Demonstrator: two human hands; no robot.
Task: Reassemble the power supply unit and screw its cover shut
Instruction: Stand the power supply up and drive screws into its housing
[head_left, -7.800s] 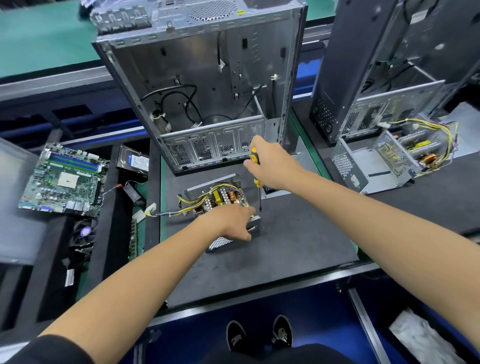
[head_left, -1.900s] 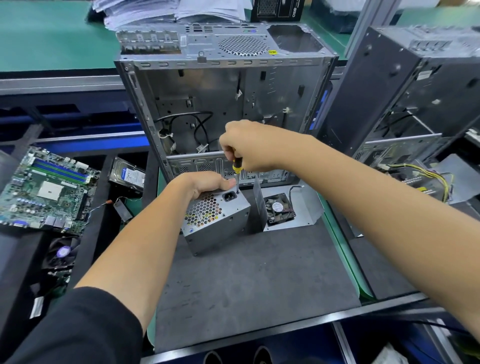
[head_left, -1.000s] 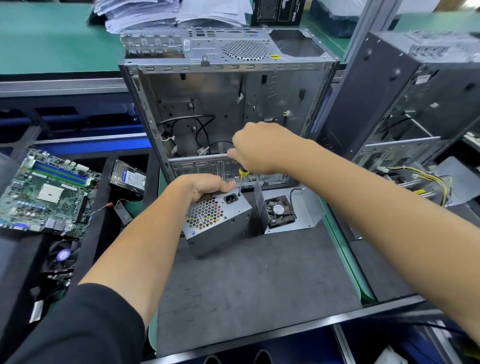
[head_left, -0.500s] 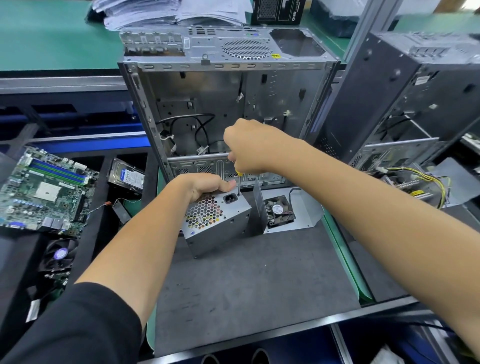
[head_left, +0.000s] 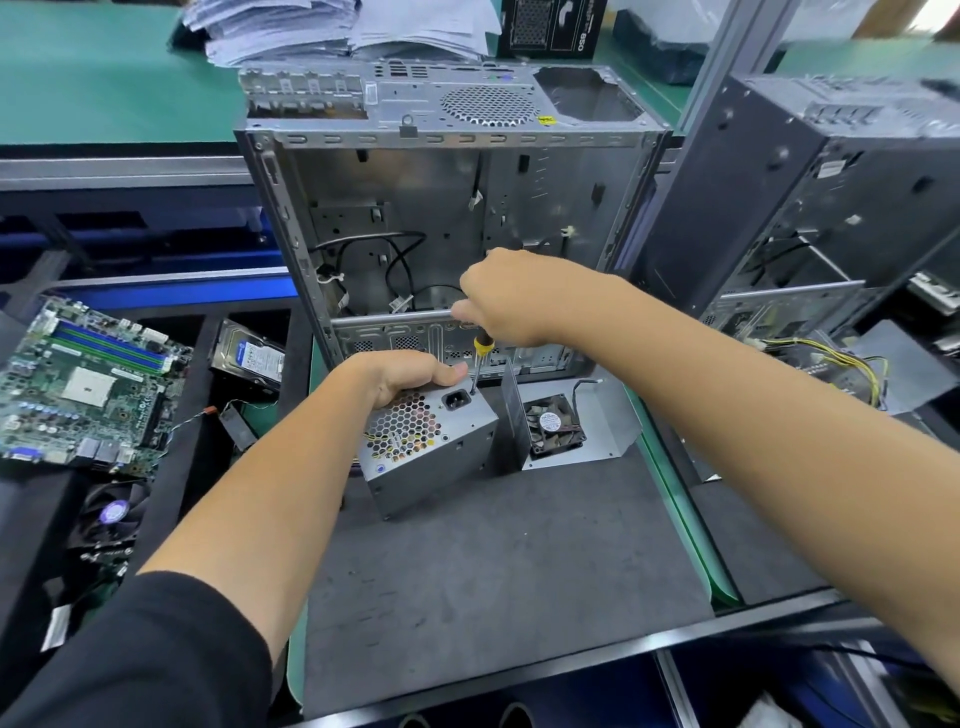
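The grey power supply unit (head_left: 436, 447) stands tilted on the dark mat, its honeycomb grille and power socket facing me. My left hand (head_left: 400, 376) grips its top edge. My right hand (head_left: 506, 301) holds a yellow-and-black screwdriver (head_left: 480, 358) upright, its tip set on the unit's top right corner beside the socket. A loose grey metal cover with a small fan (head_left: 556, 428) lies just right of the unit.
An open, empty computer case (head_left: 447, 218) stands right behind my hands. A second dark case (head_left: 810, 197) and another opened power supply with yellow wires (head_left: 836, 364) are at the right. A motherboard (head_left: 88, 384) and a hard drive (head_left: 252, 358) lie at the left.
7.8 s ago the unit lay open with its wires showing; now it stands closed. Over the last second my right hand shifted slightly on the screwdriver; my left hand kept its hold.
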